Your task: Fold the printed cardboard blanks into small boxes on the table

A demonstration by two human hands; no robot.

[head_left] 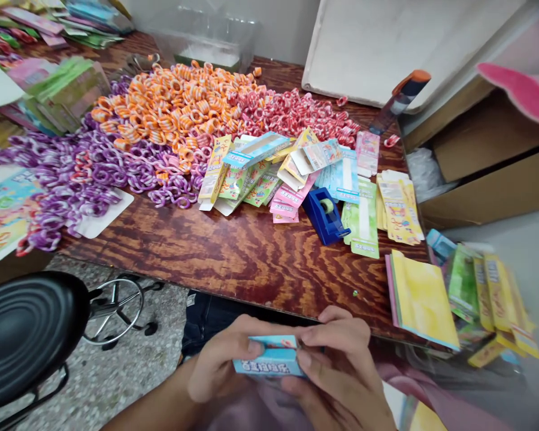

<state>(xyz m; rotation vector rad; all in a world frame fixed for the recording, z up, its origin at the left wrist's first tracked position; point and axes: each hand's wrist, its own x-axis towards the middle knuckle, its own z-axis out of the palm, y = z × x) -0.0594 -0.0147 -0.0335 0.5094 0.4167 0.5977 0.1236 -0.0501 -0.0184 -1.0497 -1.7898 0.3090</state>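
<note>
Close to my body, below the table's front edge, I hold a small light-blue printed carton [272, 364] in both hands. My left hand [227, 353] is closed on its left end, the thumb lying along the top edge. The fingers of my right hand [341, 362] pinch the right end. Part of the carton is covered by my fingers. On the table beyond it stands a blue tape dispenser [327, 224], among flat green cartons [363, 230] and a heap of folded blue, yellow and pink cartons [258, 149].
Piles of orange [175, 102], red [296, 111] and purple striped rings [112, 158] cover the table's back. Yellow sheets [422, 296] lie at the right corner, beside a bag of cartons [489, 293]. A bottle [399, 99] stands behind; a black stool [31, 335] is at left.
</note>
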